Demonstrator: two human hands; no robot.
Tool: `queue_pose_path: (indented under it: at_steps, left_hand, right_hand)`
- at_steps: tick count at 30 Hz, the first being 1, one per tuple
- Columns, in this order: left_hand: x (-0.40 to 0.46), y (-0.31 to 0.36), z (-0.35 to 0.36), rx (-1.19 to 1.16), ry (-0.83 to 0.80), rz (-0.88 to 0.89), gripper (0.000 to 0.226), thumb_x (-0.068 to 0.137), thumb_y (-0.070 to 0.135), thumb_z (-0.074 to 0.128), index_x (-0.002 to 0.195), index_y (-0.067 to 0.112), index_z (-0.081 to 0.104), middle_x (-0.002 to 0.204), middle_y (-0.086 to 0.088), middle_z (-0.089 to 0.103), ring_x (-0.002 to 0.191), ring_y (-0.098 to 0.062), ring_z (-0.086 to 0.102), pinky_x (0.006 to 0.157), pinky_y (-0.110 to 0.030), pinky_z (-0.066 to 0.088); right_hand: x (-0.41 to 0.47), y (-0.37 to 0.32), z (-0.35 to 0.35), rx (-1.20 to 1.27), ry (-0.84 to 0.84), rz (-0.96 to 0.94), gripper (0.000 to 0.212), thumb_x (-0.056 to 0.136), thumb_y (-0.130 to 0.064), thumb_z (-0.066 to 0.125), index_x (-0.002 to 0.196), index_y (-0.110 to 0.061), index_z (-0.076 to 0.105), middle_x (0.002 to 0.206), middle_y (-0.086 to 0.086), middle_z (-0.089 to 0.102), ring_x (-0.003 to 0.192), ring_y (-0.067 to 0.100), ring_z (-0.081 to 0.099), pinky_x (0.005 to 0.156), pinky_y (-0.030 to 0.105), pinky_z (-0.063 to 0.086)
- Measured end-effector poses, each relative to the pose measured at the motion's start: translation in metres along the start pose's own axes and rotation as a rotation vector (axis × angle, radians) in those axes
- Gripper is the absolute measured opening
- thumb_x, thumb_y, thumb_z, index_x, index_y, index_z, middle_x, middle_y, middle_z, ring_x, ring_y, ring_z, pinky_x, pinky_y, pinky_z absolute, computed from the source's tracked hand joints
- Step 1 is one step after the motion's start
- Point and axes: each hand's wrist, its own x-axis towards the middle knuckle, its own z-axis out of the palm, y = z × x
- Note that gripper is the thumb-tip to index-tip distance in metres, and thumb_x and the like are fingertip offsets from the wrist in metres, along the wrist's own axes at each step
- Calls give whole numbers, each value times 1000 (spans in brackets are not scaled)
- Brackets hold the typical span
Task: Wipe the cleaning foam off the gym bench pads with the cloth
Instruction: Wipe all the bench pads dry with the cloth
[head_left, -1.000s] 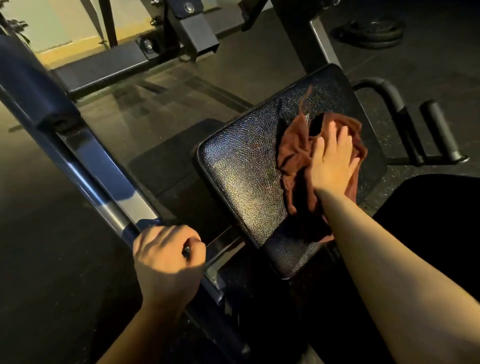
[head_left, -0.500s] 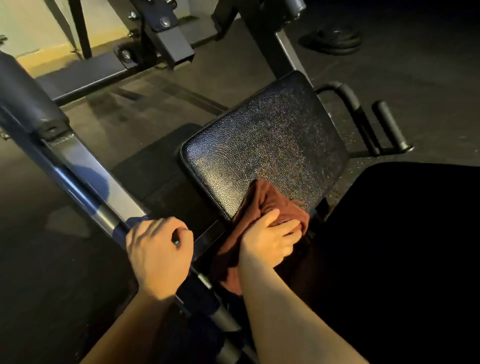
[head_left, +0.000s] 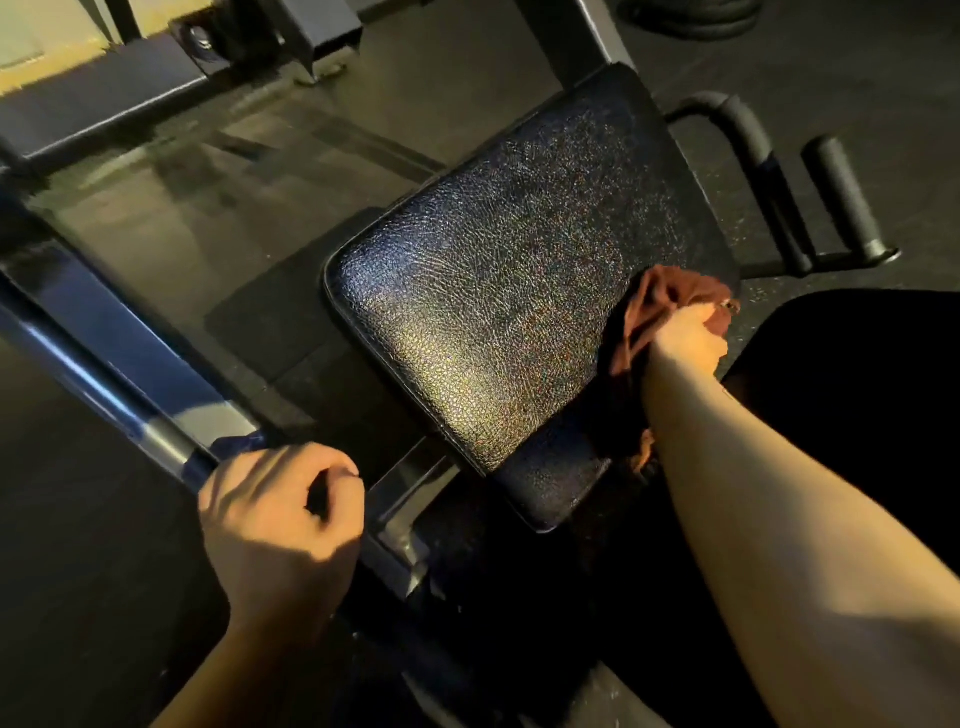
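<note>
Right hand (head_left: 683, 340) bunched around the cloth (head_left: 670, 296), fingers curled over it and out of sight on the far side, pressing it onto the right edge of the bench pad (head_left: 498, 306). Cloth rust-red, crumpled, partly spilling past the knuckles and partly trailing down under the wrist along the pad's side. Left hand (head_left: 280, 525) wrapped in a fist around the metal bar (head_left: 119, 384), thumb tucked against the curled fingers. Bar slanting up and away to the left of that hand, blue-grey with a bright glint. Between the two hands, the black pad, grained and shiny under the light, with fine pale specks scattered over its surface; whether foam or just sheen, cannot tell. Beyond the right hand, two dark padded handles (head_left: 841, 197) standing near the pad's far corner. Under everything, dark rubber floor (head_left: 363, 93).
</note>
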Motion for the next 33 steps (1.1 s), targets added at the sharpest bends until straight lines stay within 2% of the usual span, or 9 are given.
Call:
queue_pose_path:
  at_steps: [2,6,15,17,21,23,26,29,33]
  left_hand:
    - [0,-1,0,3,-3,16,26,82,26,42,71,19,64,68,10,54,79,-7,39,84,-38,32]
    - [-1,0,1,19,14,-7,27,80,26,42,69,19,65,67,5,61,78,-16,48,84,-38,32]
    - [-1,3,0,49,12,-72,29,77,27,40,68,18,67,66,-5,66,78,-34,57,78,-40,36]
    - [-1,5,-2,56,-5,-79,24,75,23,44,67,19,66,66,-4,66,76,-33,56,78,-39,37]
    - [-1,3,-1,74,-26,-61,23,75,22,45,68,18,67,67,-2,66,75,-30,55,80,-38,38]
    - [-1,1,1,44,-11,-44,26,77,24,43,69,18,67,66,-1,65,76,-28,56,80,-39,37]
    - [-2,-3,3,10,10,-18,28,80,26,40,71,19,66,67,0,64,77,-28,57,82,-40,37]
    - [-2,-4,4,-10,27,-12,30,82,28,40,70,19,65,67,0,63,78,-28,57,86,-41,36]
    - [-3,-7,4,-46,27,-13,28,82,26,42,71,18,65,67,0,62,78,-28,56,88,-43,36]
  right_hand:
    - [0,1,0,-35,-10,-27,73,80,-65,48,135,-17,42,140,15,46,126,38,46,101,44,41]
    - [-8,5,-7,-126,130,164,62,95,-62,33,137,-16,37,140,14,48,124,37,48,102,42,36]
    - [-159,57,-17,-149,112,267,59,97,-50,35,139,-9,34,133,24,48,117,42,51,94,44,39]
    - [-192,72,-7,-149,109,115,60,97,-39,41,142,0,33,126,31,49,109,48,53,88,47,44]
    - [-202,76,5,-393,19,-235,59,85,-29,37,115,19,55,101,38,58,86,52,62,66,54,55]
    - [-197,70,7,-546,86,-440,65,83,-33,31,124,13,52,118,36,55,109,52,55,79,62,49]
    - [-190,48,14,-653,-89,-732,80,82,-47,11,150,-7,22,155,18,23,144,36,16,112,59,16]
    - [-161,13,24,-604,-208,-912,80,81,-53,5,153,-18,11,161,9,7,148,28,0,117,53,1]
    - [-128,-25,45,-619,-201,-1004,64,96,-48,24,153,-21,13,161,7,8,148,25,1,117,54,1]
